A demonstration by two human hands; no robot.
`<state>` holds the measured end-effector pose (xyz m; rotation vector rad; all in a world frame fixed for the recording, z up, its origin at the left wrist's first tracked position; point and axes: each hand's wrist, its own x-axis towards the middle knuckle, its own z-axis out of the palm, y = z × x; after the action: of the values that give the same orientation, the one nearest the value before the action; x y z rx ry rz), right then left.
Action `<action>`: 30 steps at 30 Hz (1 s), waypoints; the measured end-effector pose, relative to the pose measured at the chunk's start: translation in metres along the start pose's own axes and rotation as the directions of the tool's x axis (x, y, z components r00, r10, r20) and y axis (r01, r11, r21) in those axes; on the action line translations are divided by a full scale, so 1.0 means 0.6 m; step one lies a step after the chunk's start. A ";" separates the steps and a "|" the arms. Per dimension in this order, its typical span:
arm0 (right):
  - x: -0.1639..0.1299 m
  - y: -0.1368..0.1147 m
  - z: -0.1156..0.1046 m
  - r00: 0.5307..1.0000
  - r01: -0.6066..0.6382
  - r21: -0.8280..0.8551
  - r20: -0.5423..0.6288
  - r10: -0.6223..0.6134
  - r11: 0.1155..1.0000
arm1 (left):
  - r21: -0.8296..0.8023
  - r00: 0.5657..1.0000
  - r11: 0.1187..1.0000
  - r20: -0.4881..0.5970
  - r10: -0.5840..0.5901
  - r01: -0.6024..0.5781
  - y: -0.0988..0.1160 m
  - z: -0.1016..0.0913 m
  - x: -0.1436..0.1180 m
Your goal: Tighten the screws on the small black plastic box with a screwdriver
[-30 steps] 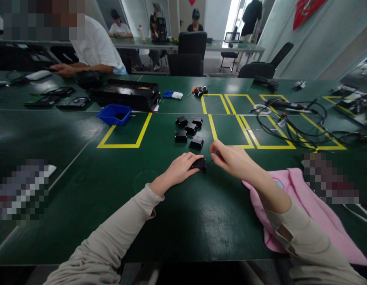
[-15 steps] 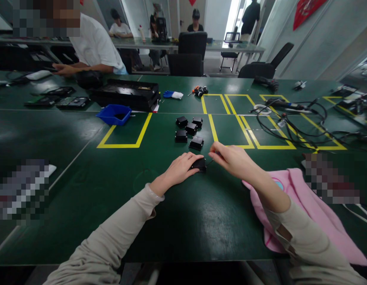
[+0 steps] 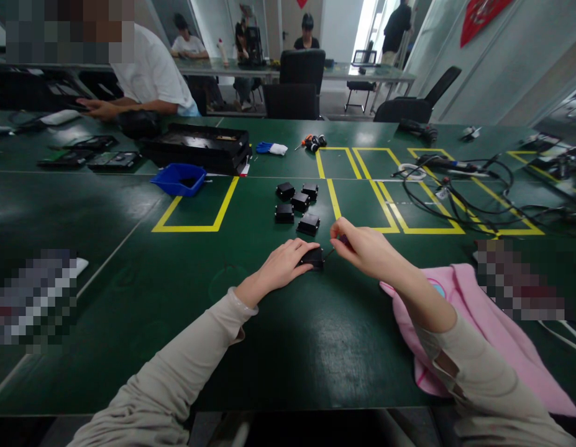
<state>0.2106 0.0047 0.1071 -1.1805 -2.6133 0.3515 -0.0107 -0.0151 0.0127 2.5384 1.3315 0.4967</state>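
Barely anything shifts: your right hand (image 3: pixel 362 248) sits a touch higher than half a second ago, fingers pinched on a thin tool whose tip meets the small black box (image 3: pixel 313 257). Your left hand (image 3: pixel 285 266) stays flat, fingers pressing that box onto the green table (image 3: pixel 288 347), near five similar boxes (image 3: pixel 297 208).

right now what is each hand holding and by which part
The left hand presses down on the top of a small black plastic box on the green table. The right hand pinches a thin dark tool at its upper end; its tip meets the box.
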 end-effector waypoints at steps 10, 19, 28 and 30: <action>0.000 0.000 0.000 1.000 -0.017 -0.020 -0.001 0.017 1.000 | -0.002 1.000 1.000 -0.007 0.005 -0.005 -0.003 0.003 0.000; 0.000 0.001 0.001 1.000 -0.005 -0.035 -0.002 0.005 0.999 | 0.007 1.000 1.000 -0.008 0.002 -0.002 -0.001 0.002 0.000; 0.000 0.001 0.000 1.000 -0.004 -0.032 -0.003 0.004 0.999 | -0.004 1.000 1.000 -0.007 -0.001 0.001 -0.001 0.002 0.000; 0.000 0.001 0.000 1.000 -0.010 -0.039 0.004 0.010 0.999 | -0.005 1.000 1.000 -0.009 0.003 -0.003 -0.001 0.002 0.001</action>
<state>0.2112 0.0050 0.1070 -1.2071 -2.6307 0.3063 -0.0107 -0.0144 0.0116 2.5372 1.3277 0.5118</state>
